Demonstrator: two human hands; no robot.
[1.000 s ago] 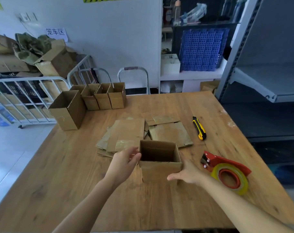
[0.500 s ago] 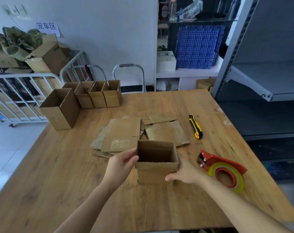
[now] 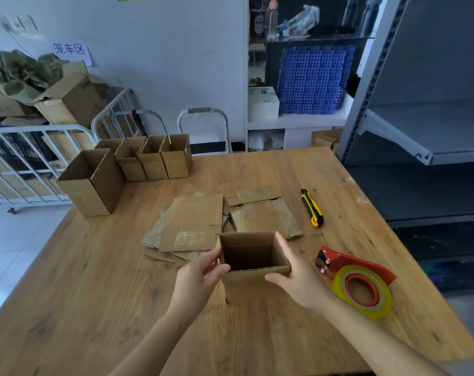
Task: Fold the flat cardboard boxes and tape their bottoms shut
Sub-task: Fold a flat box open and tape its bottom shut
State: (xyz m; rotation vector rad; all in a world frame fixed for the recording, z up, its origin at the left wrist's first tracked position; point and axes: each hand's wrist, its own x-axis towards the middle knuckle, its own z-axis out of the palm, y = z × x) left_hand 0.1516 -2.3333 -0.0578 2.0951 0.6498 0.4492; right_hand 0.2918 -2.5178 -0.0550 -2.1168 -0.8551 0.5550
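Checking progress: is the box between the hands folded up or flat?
Folded up: the box is upright, four walls, top open; left hand and right hand hold its sides.

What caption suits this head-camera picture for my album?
Left hand and right hand hold an open cardboard box at the table, flat boxes behind it, tape dispenser to its right.

A white paper sign [image 3: 71,51] taped to the far-left wall reads "笼车区"; no other text is legible.
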